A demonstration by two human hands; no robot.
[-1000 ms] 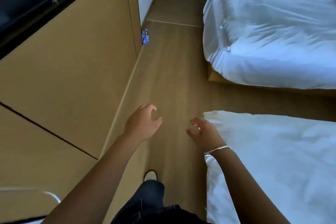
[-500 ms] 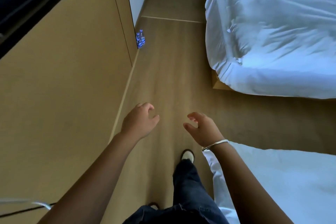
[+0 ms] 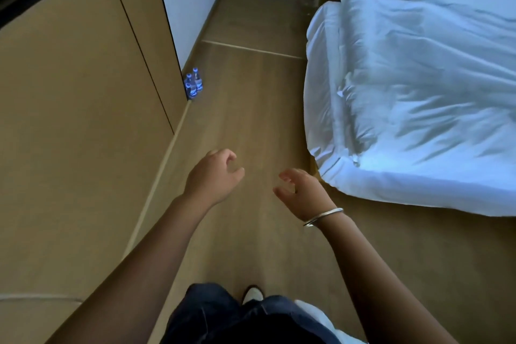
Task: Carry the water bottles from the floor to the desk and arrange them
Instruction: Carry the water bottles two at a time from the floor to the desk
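Blue-capped water bottles (image 3: pixel 193 83) stand upright on the floor (image 3: pixel 251 109) by the wall corner, ahead-left; my left hand (image 3: pixel 213 176) is nearer, both it and right hand (image 3: pixel 300 193) loose, empty.

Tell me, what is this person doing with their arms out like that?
The person is walking along the wooden floor between a wood-panelled wall and a white bed. Both the left hand and the right hand are held out in front, fingers loosely curled, holding nothing. A small cluster of water bottles stands on the floor ahead, against the wall's corner. No bottle has been picked up yet, and the desk is not in view.
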